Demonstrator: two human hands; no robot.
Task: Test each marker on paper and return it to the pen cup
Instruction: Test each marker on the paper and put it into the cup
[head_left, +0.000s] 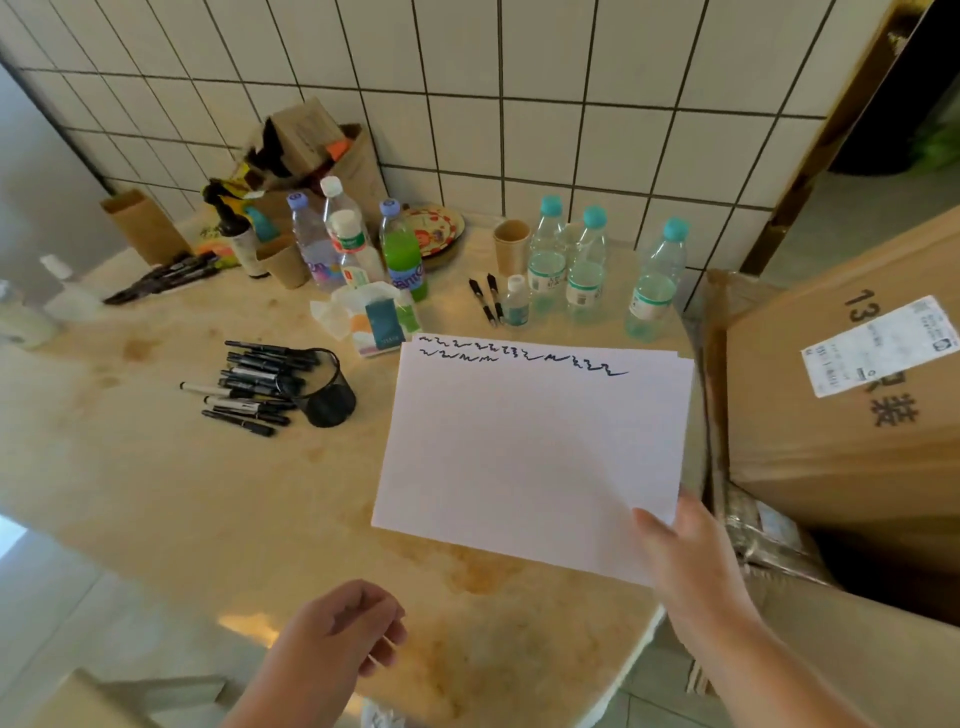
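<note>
Two hands show at the near edge of the tabletop (218, 509). The right hand (691, 551) grips the near right corner of the paper (530, 457), thumb lying on top of the sheet and the fingers hidden beneath it. The left hand (343, 631) hovers low over the tabletop's front edge with its fingers loosely curled; it seems to hold nothing, though the palm side is hidden.

The paper is a thin stack of white sheets lying right of centre, with two rows of dark squiggles (514, 356) along its far edge. To its left, well apart, the black mesh pen cup (324, 387) stands upright, and a heap of black markers (249, 384) lies flat on the tabletop just beside the cup on its left, some touching it. Whether any marker is inside the cup cannot be told.

Farther back, two black pens (488, 301) lie side by side near a small bottle, with a group of teal-capped water bottles (587, 265) to the right. A green drink bottle (402, 254), a tissue pack (374, 319) and a paper cup (511, 244) stand nearby. A second bundle of dark markers (161, 275) lies at the far left. Cardboard boxes (841, 405) crowd the right side.
</note>
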